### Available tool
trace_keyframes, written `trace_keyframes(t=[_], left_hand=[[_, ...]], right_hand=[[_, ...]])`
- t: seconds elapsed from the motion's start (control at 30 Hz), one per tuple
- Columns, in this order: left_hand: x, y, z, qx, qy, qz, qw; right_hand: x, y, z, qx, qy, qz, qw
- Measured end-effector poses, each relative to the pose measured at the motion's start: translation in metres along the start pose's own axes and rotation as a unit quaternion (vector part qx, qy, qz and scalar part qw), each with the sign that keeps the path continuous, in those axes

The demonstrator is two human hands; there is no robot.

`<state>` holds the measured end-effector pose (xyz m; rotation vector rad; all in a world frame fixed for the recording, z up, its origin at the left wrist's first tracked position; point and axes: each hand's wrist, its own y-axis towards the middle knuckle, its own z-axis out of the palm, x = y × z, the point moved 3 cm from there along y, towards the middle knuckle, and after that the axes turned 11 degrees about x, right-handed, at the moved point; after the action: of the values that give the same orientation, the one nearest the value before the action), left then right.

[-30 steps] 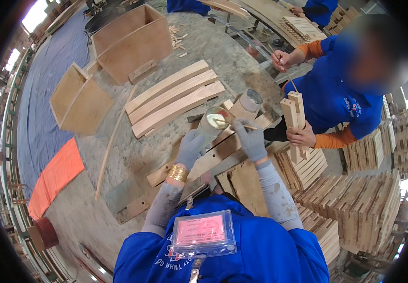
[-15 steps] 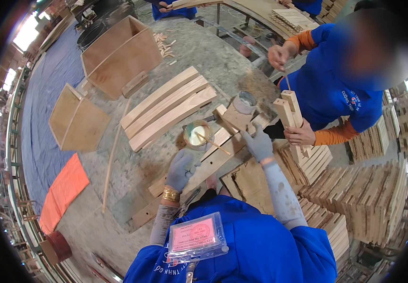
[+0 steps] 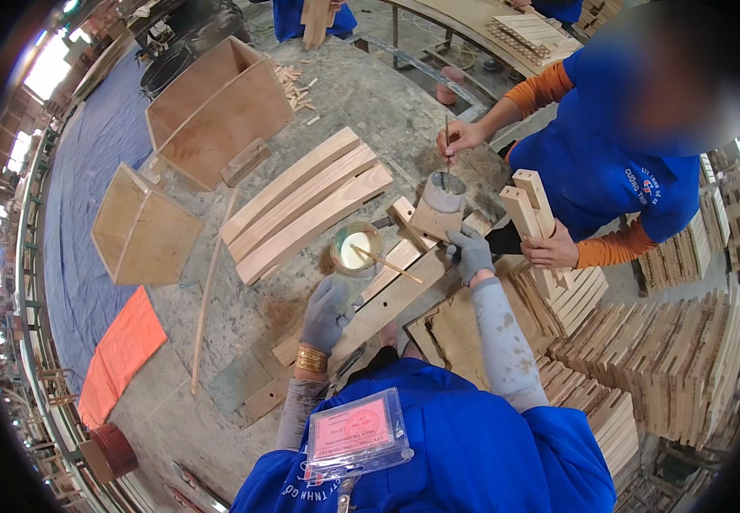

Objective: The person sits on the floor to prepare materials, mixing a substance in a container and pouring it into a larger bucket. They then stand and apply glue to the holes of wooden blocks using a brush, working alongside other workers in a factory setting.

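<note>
Workshop concrete bench (image 3: 404,128) carries curved slats (image 3: 306,205); both gloved hands, left (image 3: 327,312) and right (image 3: 471,254), grip a wooden plank (image 3: 387,295).

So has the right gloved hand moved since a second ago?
Yes: the right hand went from the round glue cup rightward, toward the grey can.

left hand (image 3: 329,309): gloved, fingers curled | right hand (image 3: 471,254): gloved, reaching forward
</note>
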<state>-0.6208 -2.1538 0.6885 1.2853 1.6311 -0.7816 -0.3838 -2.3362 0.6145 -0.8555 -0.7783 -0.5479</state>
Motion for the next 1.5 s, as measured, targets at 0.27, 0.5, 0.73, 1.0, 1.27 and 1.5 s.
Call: trace_keyframes(t=[0.27,0.5,0.73,1.0,1.27,1.5], left_hand=[[0.001,0.008,0.001,0.011,0.017,0.052,0.998],[0.012,0.021,0.01,0.025,-0.227,-0.088,0.97],[0.007,0.05,0.015,0.008,-0.268,-0.109,0.957],[0.017,0.1,0.031,0.022,-0.273,-0.131,0.953],[0.029,0.135,0.064,0.055,-0.353,-0.175,0.917],[0.021,0.169,0.086,0.004,-0.231,-0.241,0.943]], right_hand=[[-0.005,-0.007,-0.013,0.031,0.059,-0.006,0.998],[-0.002,-0.02,-0.021,0.035,-0.001,-0.052,0.998],[0.002,-0.04,-0.034,0.03,-0.046,-0.086,0.995],[0.0,-0.072,-0.052,0.021,-0.095,-0.078,0.992],[-0.007,-0.098,-0.075,-0.025,-0.109,-0.076,0.991],[-0.011,-0.127,-0.087,-0.065,-0.107,-0.084,0.988]])
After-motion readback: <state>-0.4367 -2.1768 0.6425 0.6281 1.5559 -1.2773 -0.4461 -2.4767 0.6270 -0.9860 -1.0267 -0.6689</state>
